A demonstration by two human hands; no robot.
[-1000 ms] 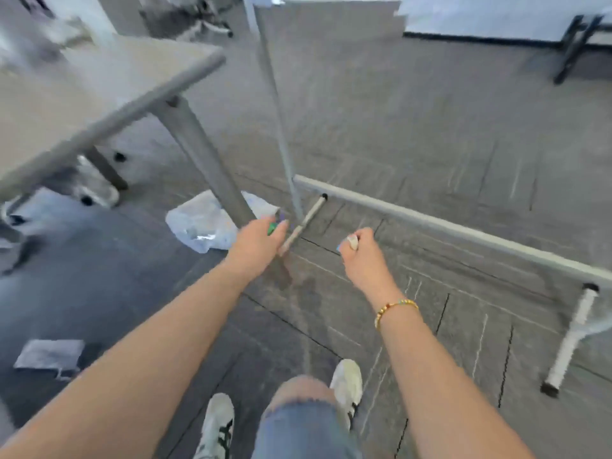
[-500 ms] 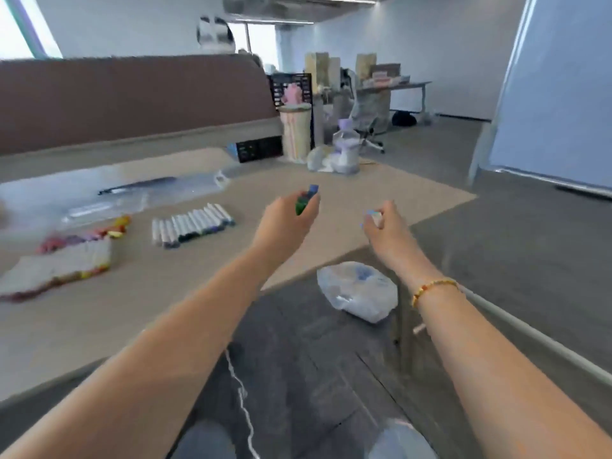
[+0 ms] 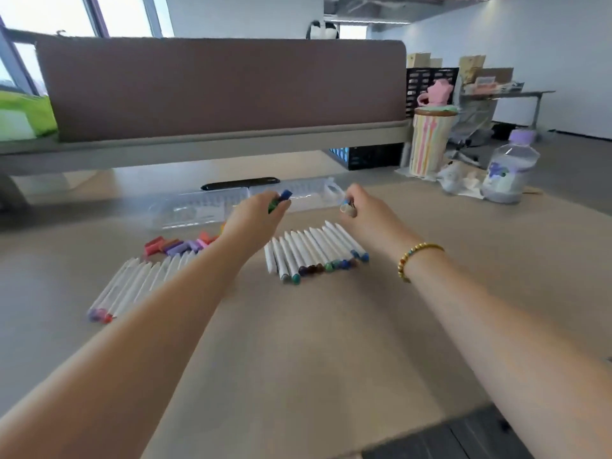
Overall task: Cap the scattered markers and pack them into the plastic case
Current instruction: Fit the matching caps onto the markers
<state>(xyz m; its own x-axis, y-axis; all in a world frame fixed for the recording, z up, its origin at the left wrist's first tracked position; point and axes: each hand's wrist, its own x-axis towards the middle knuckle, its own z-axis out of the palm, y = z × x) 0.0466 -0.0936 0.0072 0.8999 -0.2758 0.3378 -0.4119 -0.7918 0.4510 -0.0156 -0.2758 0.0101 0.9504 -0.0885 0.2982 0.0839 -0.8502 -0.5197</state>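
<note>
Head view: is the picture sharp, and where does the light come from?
Head view: daylight enters through windows at upper left; wide-angle lens bends the table edges; left hand, right hand and plastic case are softly blurred.

A pale beige worktop (image 3: 331,342) fills the foreground, backed by a brown fabric partition (image 3: 225,87). Bright windows (image 3: 49,14) sit at upper left, white walls (image 3: 530,54) at right. Grey carpet floor (image 3: 576,167) stretches right toward another desk (image 3: 506,94). Daylight is soft and even.
</note>
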